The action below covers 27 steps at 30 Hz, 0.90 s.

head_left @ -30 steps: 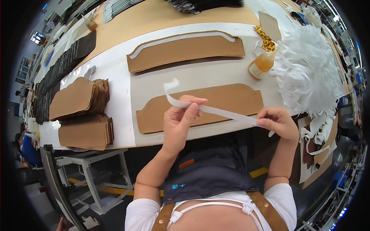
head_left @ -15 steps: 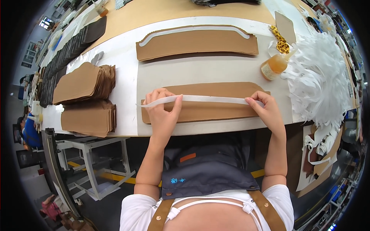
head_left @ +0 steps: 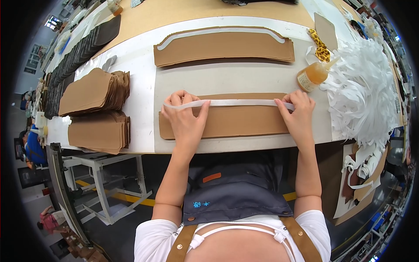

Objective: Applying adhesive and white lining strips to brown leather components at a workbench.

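Observation:
A narrow white strip (head_left: 242,103) is stretched across a brown panel (head_left: 240,122) lying near the table's front edge. My left hand (head_left: 185,118) pinches the strip near its left end, thumb against fingers. At the other end my right hand (head_left: 297,113) grips it between thumb and fingers. The strip runs close to the panel's far edge; whether it touches the surface along its length I cannot tell. Farther back lies a stack of similar brown panels (head_left: 222,47), the top one bearing a white strip (head_left: 220,30) along its curved far edge.
Brown pieces (head_left: 89,94) are piled at the left, behind another brown stack (head_left: 98,133). Overlapping dark pieces (head_left: 76,65) lie beyond. At right stand an amber glue bottle (head_left: 312,76), a leopard-print item (head_left: 321,48) and a heap of white strips (head_left: 360,89).
Both hands have moved the strip away from me, closer to the panel's far edge. My right hand has also shifted slightly left.

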Tool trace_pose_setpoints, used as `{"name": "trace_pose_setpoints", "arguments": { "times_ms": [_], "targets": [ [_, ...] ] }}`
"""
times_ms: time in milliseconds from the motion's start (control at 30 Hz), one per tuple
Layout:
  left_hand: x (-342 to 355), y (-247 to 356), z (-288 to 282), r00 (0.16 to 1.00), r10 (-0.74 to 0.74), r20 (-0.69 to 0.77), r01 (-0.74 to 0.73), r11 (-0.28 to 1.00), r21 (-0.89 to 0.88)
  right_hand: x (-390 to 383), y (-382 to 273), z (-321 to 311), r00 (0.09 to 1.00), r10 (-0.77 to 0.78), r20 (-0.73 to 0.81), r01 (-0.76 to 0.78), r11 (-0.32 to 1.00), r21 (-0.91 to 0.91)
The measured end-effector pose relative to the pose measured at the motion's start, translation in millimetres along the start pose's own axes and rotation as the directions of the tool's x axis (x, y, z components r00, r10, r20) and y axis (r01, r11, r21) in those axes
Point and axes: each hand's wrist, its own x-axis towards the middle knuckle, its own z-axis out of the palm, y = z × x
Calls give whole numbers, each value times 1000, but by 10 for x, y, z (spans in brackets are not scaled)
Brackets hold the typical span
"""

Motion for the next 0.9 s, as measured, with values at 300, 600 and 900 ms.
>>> {"name": "trace_pose_setpoints", "arguments": {
  "times_ms": [300, 600, 900],
  "targets": [
    [23, -13, 56, 999, 24, -45, -23, 999, 33, 79, -17, 101, 998, -57, -35, 54, 994, -93],
    [26, -13, 88, 998, 39, -49, -36, 998, 51, 113, -13, 115, 997, -68, -25, 64, 990, -128],
    [22, -18, 100, 998, 48, -47, -45, 997, 64, 142, -7, 118, 997, -74, -18, 71, 987, -142]
  ]
}}
